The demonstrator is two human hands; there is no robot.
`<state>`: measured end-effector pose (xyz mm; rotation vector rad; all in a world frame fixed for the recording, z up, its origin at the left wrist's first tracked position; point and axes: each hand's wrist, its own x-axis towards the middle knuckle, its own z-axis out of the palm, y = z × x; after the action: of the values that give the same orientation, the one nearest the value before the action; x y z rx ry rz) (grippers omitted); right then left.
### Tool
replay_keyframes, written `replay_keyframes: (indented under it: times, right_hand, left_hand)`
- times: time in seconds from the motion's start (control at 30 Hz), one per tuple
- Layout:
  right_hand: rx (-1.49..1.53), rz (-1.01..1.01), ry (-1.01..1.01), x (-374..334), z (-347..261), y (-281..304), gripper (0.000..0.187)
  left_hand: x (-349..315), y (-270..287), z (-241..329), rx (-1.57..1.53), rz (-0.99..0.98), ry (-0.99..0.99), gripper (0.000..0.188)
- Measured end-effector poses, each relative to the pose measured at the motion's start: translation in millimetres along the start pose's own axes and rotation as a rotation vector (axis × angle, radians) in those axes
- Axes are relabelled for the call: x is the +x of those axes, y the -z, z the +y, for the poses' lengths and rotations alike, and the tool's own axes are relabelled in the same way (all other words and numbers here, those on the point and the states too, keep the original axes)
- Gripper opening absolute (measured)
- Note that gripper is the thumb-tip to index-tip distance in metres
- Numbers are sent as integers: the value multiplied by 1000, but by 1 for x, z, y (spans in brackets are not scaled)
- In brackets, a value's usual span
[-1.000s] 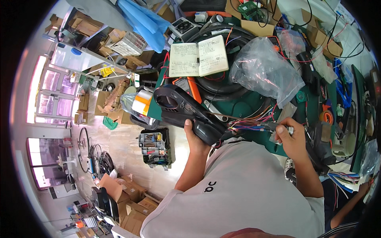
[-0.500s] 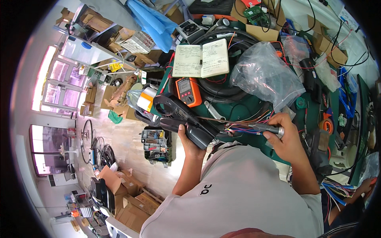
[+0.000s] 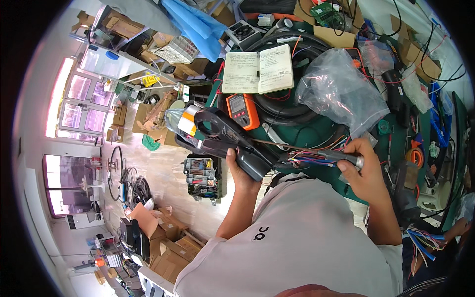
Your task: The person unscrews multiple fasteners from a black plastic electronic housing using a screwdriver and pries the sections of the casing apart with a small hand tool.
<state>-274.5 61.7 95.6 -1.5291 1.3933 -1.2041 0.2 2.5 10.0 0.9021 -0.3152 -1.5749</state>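
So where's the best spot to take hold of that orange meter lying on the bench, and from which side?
Take the orange meter by its long sides, mid-body, coming from above. It lies flat, face up. The left hand with the black clamp tool crowds its near end, so approach from the notebook side.

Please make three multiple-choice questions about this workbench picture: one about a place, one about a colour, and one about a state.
1. Where does the open notebook lie?
A. on the floor
B. on the bench, beyond the orange meter
C. in the right hand

2. What colour is the clamp meter in the left hand?
A. black
B. white
C. yellow

3. How is the right hand engaged?
A. resting flat and empty
B. closed around a bundle of coloured wires
C. holding a pen

Answers: 1 B, it lies past the meter; 2 A, its body is dark; 3 B, fingers wrap the bundle.
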Motion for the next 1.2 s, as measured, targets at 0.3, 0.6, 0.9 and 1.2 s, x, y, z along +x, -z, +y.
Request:
replay_keyframes:
  times: [0.3,0.6,0.9,1.2]
  right_hand:
    - [-208,96,-168,-5,-2,-7,46]
    - [-22,262,-4,4,-1,-39,34]
    - [-101,156,-257,12,18,-38,46]
    - [-58,103,-65,32,10,-47,30]
  left_hand:
    - [18,4,1,-3,-26,53,58]
    - [24,2,20,11,-56,131,62]
    - [42,21,18,4,25,96,58]
    - [51,16,24,-34,4,138,59]
